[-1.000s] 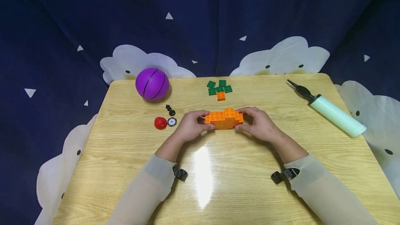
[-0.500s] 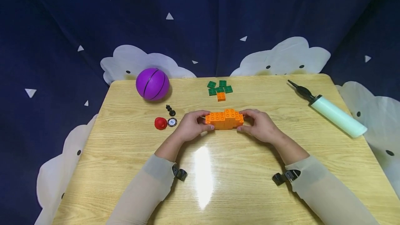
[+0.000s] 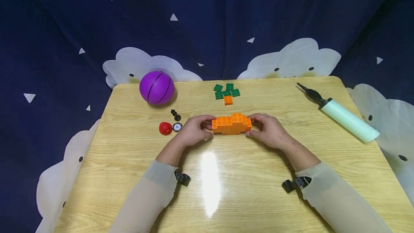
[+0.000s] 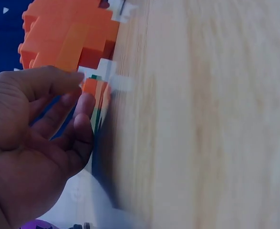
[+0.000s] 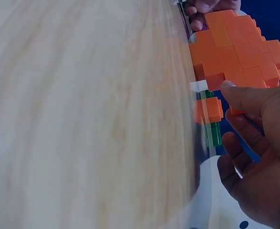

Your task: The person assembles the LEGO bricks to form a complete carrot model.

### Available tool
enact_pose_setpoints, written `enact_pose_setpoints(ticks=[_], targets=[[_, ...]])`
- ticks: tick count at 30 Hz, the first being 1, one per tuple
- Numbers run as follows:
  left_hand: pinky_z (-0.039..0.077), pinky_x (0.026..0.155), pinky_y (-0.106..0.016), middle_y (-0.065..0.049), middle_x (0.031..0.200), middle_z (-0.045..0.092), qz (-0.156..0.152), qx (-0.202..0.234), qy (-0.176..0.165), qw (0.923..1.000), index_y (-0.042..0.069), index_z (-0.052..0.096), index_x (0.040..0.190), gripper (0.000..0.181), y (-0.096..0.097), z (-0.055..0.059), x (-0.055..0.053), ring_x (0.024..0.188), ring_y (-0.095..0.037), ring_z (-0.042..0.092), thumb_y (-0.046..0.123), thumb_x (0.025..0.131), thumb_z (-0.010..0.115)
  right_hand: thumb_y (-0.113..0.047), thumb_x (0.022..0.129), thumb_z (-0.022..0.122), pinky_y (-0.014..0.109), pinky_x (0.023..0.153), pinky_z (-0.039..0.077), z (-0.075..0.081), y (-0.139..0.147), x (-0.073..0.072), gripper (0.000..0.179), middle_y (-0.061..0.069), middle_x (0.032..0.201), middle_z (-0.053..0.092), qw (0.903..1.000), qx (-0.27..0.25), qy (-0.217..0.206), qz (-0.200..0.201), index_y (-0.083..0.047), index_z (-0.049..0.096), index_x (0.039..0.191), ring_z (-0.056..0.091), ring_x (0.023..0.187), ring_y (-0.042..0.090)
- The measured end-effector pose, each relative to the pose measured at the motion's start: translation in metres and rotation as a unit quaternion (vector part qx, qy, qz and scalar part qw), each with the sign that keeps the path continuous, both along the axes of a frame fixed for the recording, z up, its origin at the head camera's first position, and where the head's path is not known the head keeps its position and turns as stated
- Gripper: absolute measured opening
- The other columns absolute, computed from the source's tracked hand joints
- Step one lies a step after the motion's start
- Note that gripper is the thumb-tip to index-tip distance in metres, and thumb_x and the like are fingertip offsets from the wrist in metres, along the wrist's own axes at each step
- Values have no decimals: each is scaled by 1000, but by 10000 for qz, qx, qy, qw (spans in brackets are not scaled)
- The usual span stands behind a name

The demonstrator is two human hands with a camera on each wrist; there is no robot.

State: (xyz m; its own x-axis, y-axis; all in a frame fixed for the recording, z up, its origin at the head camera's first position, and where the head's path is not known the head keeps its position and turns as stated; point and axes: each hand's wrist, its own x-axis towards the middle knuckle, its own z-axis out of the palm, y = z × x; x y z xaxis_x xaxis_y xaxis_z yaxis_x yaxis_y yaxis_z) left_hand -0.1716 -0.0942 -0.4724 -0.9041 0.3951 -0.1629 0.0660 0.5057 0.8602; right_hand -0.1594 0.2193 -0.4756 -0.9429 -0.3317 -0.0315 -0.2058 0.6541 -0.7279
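Joined orange toy building bricks form a stepped block standing on the table before me, studs up. At its right end my right hand holds it, the thumb on the near face and the fingers reaching behind. In the right wrist view the thumb lies against the lower bricks. My left hand is beside the left end, its thumb off the bricks. The left wrist view shows the loosely bent left fingers with a gap to the block; whether a fingertip behind touches it, I cannot tell.
Behind the block lie a loose orange brick and several green bricks. To the left are a purple ball, a black chess piece, a red toy hat and a poker chip. A hand pump lies right.
My left hand has loosened from the block and shifted slightly left, its thumb coming off the near face. The right hand and the block stay nearly where they were.
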Motion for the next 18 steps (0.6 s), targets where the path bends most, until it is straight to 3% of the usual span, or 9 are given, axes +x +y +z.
enact_pose_setpoints(ticks=[5, 10, 13, 18], targets=[[56, 77, -31, -3, 112, 71, -79, -26, -17, 10000, 15, 67, 137, 63, -3, 0, -3, 103, -21, 67, -12, 80, 64, -19, 88, 85, 53, 103, 49, 0, 1, 0, 53, 14, 134, 64, 10000, 2, 26, 19, -7, 64, 136, 61, 121, 33], [56, 86, -31, -4, 121, 71, -76, -110, 353, 9993, 12, 67, 135, 56, -3, 1, -10, 103, -21, 68, -15, 87, 55, -20, 89, 85, 52, 103, 49, -1, 0, 0, 54, 13, 133, 64, 10000, 33, 59, 54, -7, 64, 137, 62, 120, 32], [57, 83, -31, -5, 122, 72, 9, -22, 463, 9989, 8, 68, 134, 51, 0, 2, -15, 102, -22, 68, -15, 90, 57, -21, 88, 85, 52, 102, 49, -1, 0, 0, 54, 13, 133, 64, 9999, 51, 91, 65, -8, 64, 137, 62, 120, 32], [57, 67, -29, -8, 121, 72, 215, 52, 471, 9986, 8, 69, 132, 38, 6, 5, -24, 95, -20, 67, -7, 97, 61, -21, 88, 85, 52, 101, 50, -1, 1, 0, 54, 14, 132, 64, 10000, 34, 59, 25, -7, 64, 136, 62, 118, 32]])
